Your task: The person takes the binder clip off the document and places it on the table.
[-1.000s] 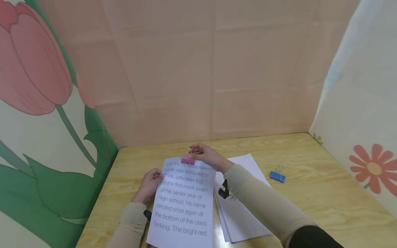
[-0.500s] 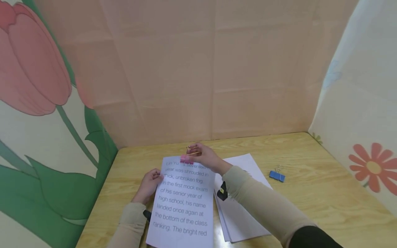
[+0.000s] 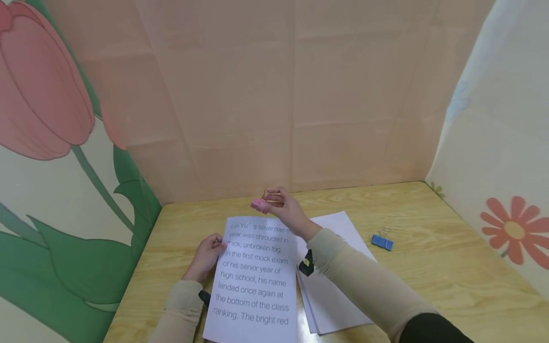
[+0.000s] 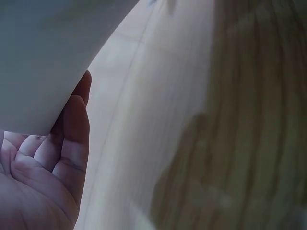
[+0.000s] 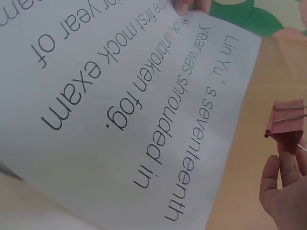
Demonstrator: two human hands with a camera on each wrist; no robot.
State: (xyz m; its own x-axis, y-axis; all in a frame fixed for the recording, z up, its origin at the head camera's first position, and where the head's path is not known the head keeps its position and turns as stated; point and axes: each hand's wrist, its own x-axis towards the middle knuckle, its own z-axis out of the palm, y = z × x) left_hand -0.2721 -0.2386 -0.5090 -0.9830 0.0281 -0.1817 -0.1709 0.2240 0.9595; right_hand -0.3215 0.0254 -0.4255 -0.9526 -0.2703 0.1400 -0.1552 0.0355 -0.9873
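Note:
My left hand (image 3: 206,259) pinches the left edge of a printed sheet of paper (image 3: 253,283), which is raised at a tilt over the table. In the left wrist view its fingers lie behind the sheet (image 4: 53,57). My right hand (image 3: 290,215) holds a pink binder clip (image 3: 259,205) just beyond the sheet's top edge. The right wrist view shows the clip (image 5: 288,117) apart from the paper, its wire handles pointing toward the hand. Large black text covers the sheet's near face.
More white sheets (image 3: 339,300) lie in a slightly fanned pile under the right forearm. A blue binder clip (image 3: 382,242) sits to their right on the wooden table (image 3: 437,267). A peach-coloured panel (image 3: 291,105) stands at the back, between patterned side walls.
The right hand has lifted the pink binder clip off the sheet's top edge, moving it up and away. The heading beneath it is now uncovered. The left hand keeps its hold on the sheet.

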